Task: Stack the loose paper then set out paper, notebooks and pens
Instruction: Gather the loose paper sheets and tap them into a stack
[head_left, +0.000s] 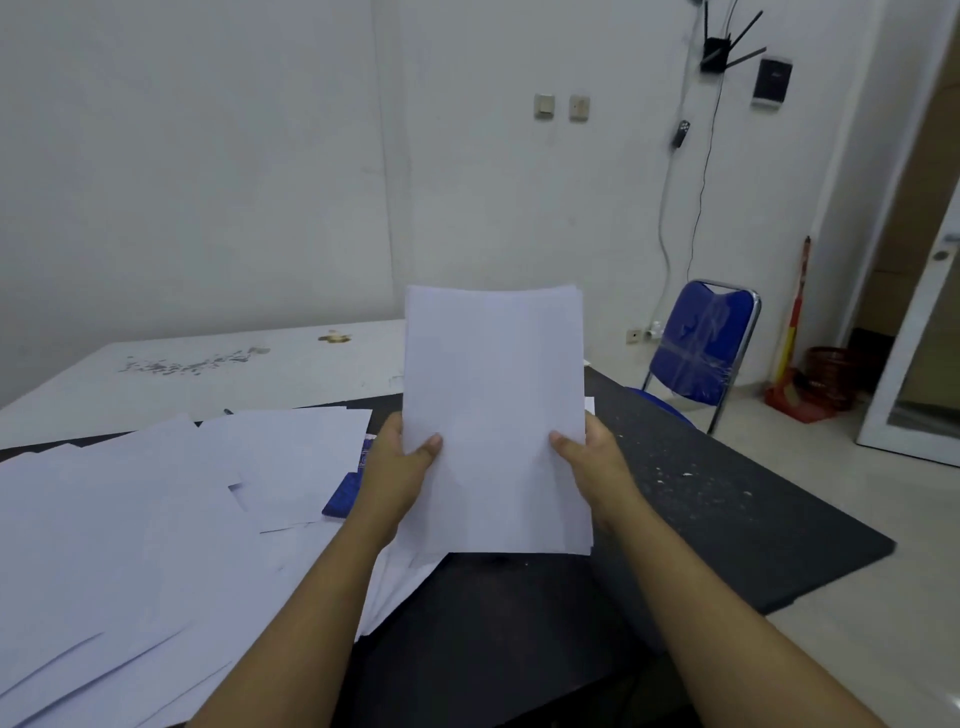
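- Stack (493, 415) of white sheets, thin, smooth and rectangular, held upright over the table at centre; top edge slightly bowed, sides nearly flush, a few corners stepping out at the lower right.
- Left hand (400, 462) at 9 o'clock of the stack, gripping its left edge: thumb flat on the front face, fingers hidden behind.
- Right hand (592, 457) at 3 o'clock, gripping the right edge the same way, thumb on the front, fingers out of sight.
- Loose sheets (156, 519) at 8 o'clock of the stack, lying flat and overlapping at many angles across the table's left half, running off the left and bottom of the view.
- Notebook (345, 493) with a blue patterned cover, poking out from under the loose sheets just beside the left wrist; mostly covered.
- Dark tip (228, 411) at the far edge of the loose sheets, at 10 o'clock; too small to tell whether a pen.
- Black table (727, 519), matte, speckled with pale flecks, its corner pointing to 4 o'clock.
- White table (208, 364) behind at 10 o'clock, touching the black one, scuffed with grey chips and a brown stain.
- Chair (701, 338) at 2 o'clock: blue padded back under clear film, chrome tube frame.
- Orange cone (787, 353) and red ribbed basket (831, 369) on the floor at 3 o'clock, touching or nearly so.
- Black router (716, 52) with thin antennas on the wall at 1 o'clock.
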